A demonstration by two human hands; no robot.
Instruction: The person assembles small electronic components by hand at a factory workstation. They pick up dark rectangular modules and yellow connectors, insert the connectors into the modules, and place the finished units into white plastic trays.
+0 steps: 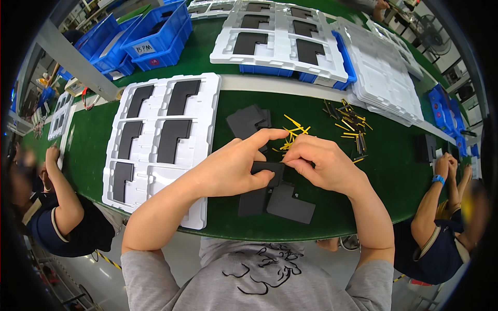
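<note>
My left hand [233, 165] grips a flat black L-shaped piece [270, 168], thumb on its face and index finger stretched out above. At the piece's right end, my right hand [324, 161] pinches with thumb and index finger; what lies between those fingertips is too small to make out. Just below, two more black L-shaped pieces [291, 203] lie on the green table. Beyond my left hand is a small stack of black pieces [248, 120]. Thin yellow strips [295, 129] are scattered behind my fingers, and a pile of yellow and black strips [354, 127] lies farther right.
A white tray [211, 129] with several black L-shaped pieces sits at left. Farther back, another filled white tray [280, 31] rests over blue bins. Empty-looking white trays [384, 67] are stacked at right. Blue bins [155, 36] stand back left. Co-workers sit on both sides.
</note>
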